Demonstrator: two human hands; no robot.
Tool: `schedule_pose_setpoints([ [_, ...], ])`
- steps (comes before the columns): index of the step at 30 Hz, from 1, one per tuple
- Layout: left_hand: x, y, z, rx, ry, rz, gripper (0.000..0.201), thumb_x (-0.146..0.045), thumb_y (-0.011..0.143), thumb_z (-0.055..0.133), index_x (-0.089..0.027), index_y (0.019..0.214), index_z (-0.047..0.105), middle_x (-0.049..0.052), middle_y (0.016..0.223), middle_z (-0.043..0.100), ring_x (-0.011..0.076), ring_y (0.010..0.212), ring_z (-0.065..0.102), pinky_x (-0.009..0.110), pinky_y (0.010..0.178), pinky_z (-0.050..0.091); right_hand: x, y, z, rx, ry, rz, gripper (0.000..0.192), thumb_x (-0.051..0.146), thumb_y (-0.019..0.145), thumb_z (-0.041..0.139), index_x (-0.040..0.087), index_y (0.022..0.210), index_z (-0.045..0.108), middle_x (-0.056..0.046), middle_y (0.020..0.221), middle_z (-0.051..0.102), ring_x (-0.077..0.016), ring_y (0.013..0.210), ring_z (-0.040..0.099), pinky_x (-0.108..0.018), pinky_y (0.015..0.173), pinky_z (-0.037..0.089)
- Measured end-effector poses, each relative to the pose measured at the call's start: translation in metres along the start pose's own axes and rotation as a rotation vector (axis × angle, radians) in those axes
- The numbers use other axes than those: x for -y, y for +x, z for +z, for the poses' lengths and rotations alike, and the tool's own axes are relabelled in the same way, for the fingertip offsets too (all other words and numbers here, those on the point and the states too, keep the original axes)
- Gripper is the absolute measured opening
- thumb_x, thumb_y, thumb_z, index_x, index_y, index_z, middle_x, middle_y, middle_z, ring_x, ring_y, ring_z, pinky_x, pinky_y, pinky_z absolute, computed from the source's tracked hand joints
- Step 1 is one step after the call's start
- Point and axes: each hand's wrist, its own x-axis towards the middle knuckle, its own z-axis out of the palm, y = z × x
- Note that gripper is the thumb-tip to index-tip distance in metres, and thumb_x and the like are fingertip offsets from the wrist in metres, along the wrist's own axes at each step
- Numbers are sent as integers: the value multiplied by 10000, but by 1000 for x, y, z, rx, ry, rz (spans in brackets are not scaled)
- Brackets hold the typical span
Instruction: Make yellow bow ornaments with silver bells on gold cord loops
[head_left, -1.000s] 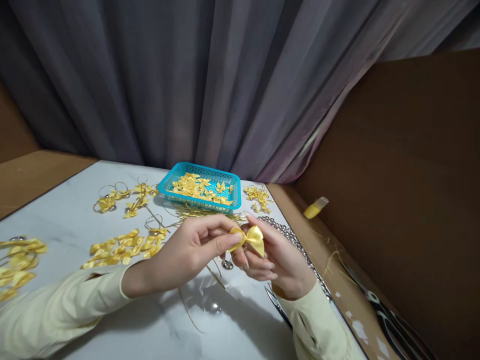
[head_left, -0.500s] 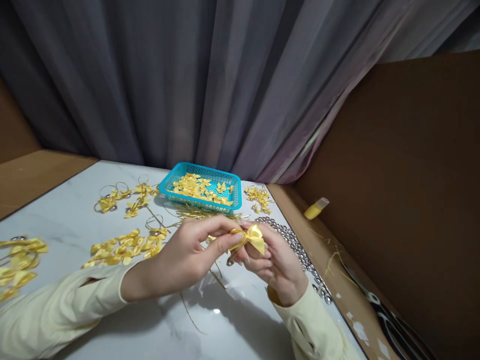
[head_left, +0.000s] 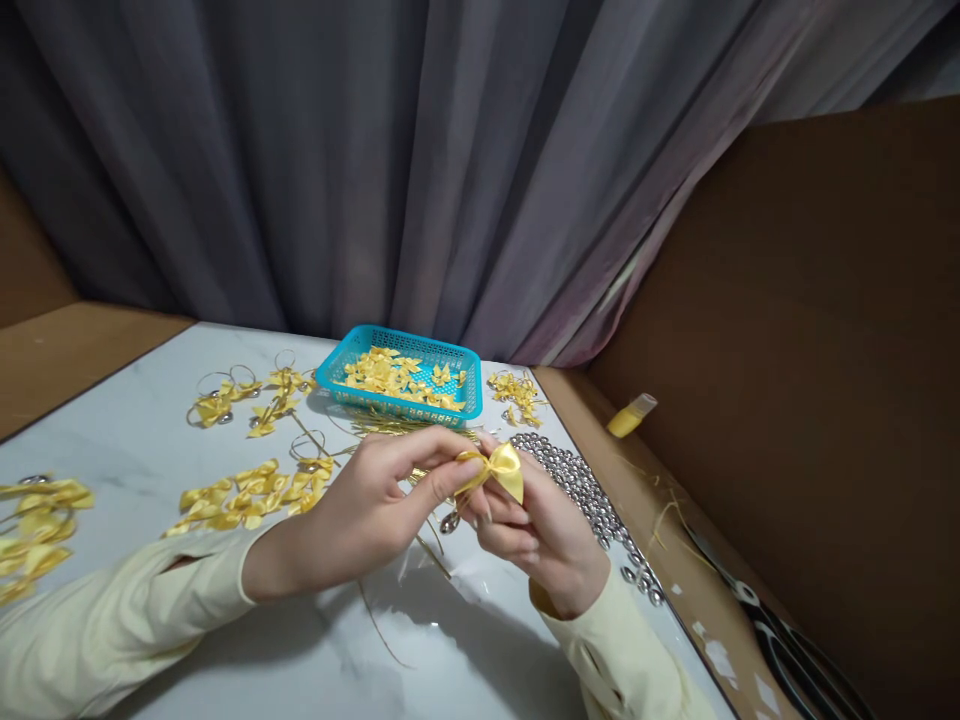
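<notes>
A small yellow ribbon bow [head_left: 501, 468] is pinched between both hands above the white marble table [head_left: 135, 440]. My left hand [head_left: 375, 510] grips its left loop with thumb and forefinger. My right hand [head_left: 536, 525] holds it from below and behind. A small silver bell [head_left: 450, 521] hangs just under the fingers. Thin gold cord [head_left: 431, 550] trails down from the hands to the table.
A teal basket [head_left: 397, 402] of yellow bows stands behind the hands. Bows with gold loops lie in heaps at left [head_left: 247, 495] and far left [head_left: 37, 520]. Silver bells [head_left: 592, 500] line the right table edge. Scissors [head_left: 780, 630] and a yellow tube [head_left: 631, 415] lie on the brown ledge.
Both hands with the bow have shifted slightly left and away from me, uncovering more of the silver bells. The bow has turned a little in the fingers.
</notes>
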Motion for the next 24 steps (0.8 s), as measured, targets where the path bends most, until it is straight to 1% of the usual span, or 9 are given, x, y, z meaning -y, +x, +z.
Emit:
schedule_pose_setpoints([
  [4,1,1,0,-1,109,27,134,-121,873,519,-161,836,641,2,719,706,127,662,660,207,632,533,1,-2,-2,-44,-47,-29,349,403,818,586,127,606,555,114,419,260,8,337,102,-95,308,127],
  [8,5,0,1,20,164,82,138,-88,872,513,-149,889,635,7,755,716,121,705,671,197,689,522,2,-2,-1,-61,-45,-44,295,359,786,608,133,604,554,109,396,283,-4,344,103,-117,316,108],
  [11,5,-3,2,17,191,157,139,-58,868,507,-138,907,613,22,778,711,111,713,666,180,707,515,2,-1,0,-98,8,-25,277,343,770,619,149,594,530,110,388,273,-11,342,101,-127,316,94],
  [13,3,-5,1,27,239,243,160,-36,857,501,-134,938,596,41,807,701,117,728,656,187,702,515,3,1,0,-143,60,9,307,330,755,637,162,552,480,106,401,274,-16,349,88,-138,316,83],
  [16,-1,-8,1,84,292,335,198,-16,847,477,-140,964,577,59,834,687,130,746,642,206,686,520,5,5,-5,-171,102,45,424,326,760,647,180,470,374,103,410,205,-31,356,95,-160,318,106],
  [18,-2,-9,0,81,302,342,204,-19,853,477,-146,985,568,53,828,684,130,744,641,203,683,519,6,7,-10,-173,121,53,456,331,776,642,185,460,347,100,424,180,-38,367,90,-166,326,135],
  [21,-1,-9,0,53,302,296,221,-15,852,505,-154,1011,566,31,828,683,116,740,645,178,691,510,8,10,-20,-179,147,50,432,311,790,636,191,480,361,98,445,186,-48,389,62,-174,333,172],
  [24,0,-10,0,58,263,273,226,10,843,515,-140,1003,571,22,868,685,94,777,641,144,735,488,9,12,-27,-176,166,32,425,298,785,642,191,481,366,97,448,189,-51,401,49,-175,335,196],
])
